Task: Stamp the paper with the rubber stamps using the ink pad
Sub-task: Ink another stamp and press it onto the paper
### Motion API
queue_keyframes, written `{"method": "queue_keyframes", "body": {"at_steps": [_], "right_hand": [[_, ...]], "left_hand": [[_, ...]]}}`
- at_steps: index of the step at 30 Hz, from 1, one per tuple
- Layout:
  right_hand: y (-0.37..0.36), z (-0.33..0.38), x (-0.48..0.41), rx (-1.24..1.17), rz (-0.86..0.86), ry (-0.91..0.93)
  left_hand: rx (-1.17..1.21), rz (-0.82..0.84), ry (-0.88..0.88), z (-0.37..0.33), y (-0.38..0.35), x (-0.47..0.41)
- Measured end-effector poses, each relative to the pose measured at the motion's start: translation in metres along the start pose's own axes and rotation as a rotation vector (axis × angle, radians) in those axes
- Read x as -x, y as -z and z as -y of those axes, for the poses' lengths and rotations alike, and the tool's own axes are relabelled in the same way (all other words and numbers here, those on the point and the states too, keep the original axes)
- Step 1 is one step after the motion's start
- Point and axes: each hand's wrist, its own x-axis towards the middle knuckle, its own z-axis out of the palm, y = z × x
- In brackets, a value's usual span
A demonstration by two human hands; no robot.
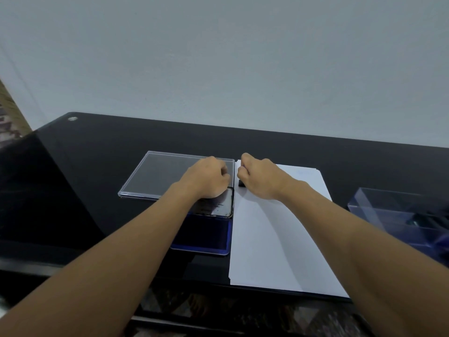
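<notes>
In my head view, my right hand grips a small black rubber stamp, light and rigid I'd judge and best pinched by its upper sides, set on the paper beneath it, while my left hand rests curled on the ink pad just beside, holding what I cannot tell.

I have one view only, from the head-worn camera: it looks forward and down, close over the glossy black tabletop, with the left hand and right hand mid-frame and a plain pale grey wall filling the upper half.
</notes>
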Motion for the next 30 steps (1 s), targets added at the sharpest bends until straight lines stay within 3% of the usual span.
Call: {"method": "queue_keyframes", "body": {"at_steps": [30], "right_hand": [[-0.0017, 0.0030, 0.0033, -0.010, -0.035, -0.001]], "left_hand": [[0.016, -0.008, 0.011, -0.0010, -0.0005, 0.0022]]}}
